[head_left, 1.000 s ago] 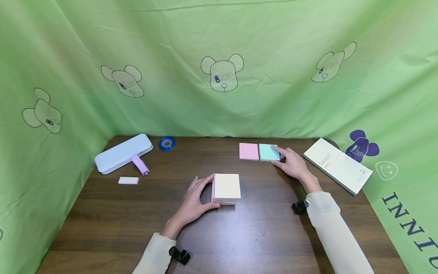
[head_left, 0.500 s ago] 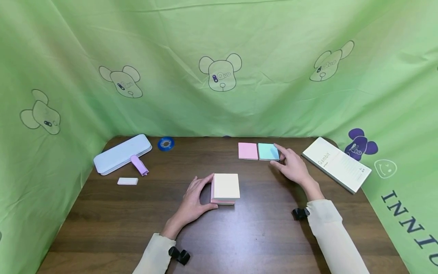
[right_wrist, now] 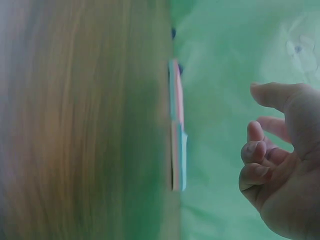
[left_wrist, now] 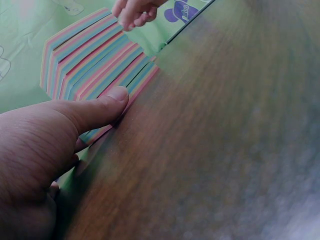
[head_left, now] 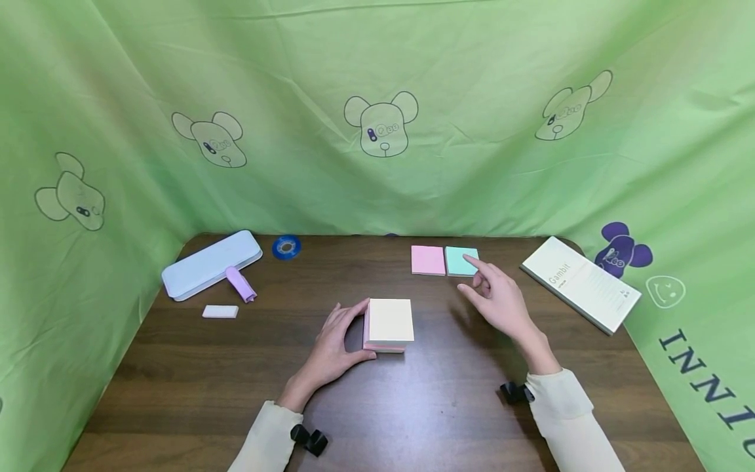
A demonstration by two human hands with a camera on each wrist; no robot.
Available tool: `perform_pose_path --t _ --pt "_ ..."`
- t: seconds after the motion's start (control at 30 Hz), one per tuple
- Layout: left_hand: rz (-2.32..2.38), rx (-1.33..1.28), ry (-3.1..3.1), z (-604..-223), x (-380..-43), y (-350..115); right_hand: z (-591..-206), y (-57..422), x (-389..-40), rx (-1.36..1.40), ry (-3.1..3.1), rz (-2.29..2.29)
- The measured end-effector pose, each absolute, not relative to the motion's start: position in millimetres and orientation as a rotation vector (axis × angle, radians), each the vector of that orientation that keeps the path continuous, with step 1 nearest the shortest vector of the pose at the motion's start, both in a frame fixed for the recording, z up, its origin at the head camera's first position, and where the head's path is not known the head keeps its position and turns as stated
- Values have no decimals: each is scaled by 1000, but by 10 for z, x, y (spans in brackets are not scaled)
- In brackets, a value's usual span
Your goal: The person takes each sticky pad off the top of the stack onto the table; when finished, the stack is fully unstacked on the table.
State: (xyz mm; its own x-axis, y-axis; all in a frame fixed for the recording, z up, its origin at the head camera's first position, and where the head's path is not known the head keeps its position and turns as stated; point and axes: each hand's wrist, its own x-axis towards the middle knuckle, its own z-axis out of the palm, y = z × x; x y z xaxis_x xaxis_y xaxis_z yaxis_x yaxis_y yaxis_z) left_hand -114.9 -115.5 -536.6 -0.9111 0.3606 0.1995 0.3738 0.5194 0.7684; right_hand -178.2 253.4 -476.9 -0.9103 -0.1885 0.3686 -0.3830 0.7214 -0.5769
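In the head view, a tall stack of sticky notes (head_left: 391, 320) with a cream top stands at the middle of the table. My left hand (head_left: 330, 351) grips its left side, thumb at the near corner and fingers at the far one. Its layered pink, yellow and blue-green edges (left_wrist: 100, 55) show in the left wrist view. Farther back lie a pink sticky note pad (head_left: 427, 260) and a mint sticky note pad (head_left: 460, 261), side by side. My right hand (head_left: 501, 298) hovers just right and in front of the mint pad, holding nothing, index finger extended and other fingers loosely curled.
At the back left lie a light blue case (head_left: 212, 265), a purple stapler-like item (head_left: 240, 284), a white eraser-like block (head_left: 221, 312) and a blue tape roll (head_left: 286, 247). A white notepad (head_left: 580, 285) lies at the right edge. Green curtain (head_left: 283, 183) surrounds the table.
My right hand has drawn back from the mint pad toward me and lifted off it. The left hand and the stack stay where they were.
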Motion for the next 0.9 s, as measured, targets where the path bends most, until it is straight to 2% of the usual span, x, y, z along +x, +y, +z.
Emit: perform_pose_path --t 0.57,0.9 --pt "-1372 -656 -2721 -5382 -1147 -1151 -4632 1944 -1408 758 -2593 1194" --pt "-1371 -675 -2705 -5389 -1153 -1156 -4626 1681 -1319 848 -2777 1099"
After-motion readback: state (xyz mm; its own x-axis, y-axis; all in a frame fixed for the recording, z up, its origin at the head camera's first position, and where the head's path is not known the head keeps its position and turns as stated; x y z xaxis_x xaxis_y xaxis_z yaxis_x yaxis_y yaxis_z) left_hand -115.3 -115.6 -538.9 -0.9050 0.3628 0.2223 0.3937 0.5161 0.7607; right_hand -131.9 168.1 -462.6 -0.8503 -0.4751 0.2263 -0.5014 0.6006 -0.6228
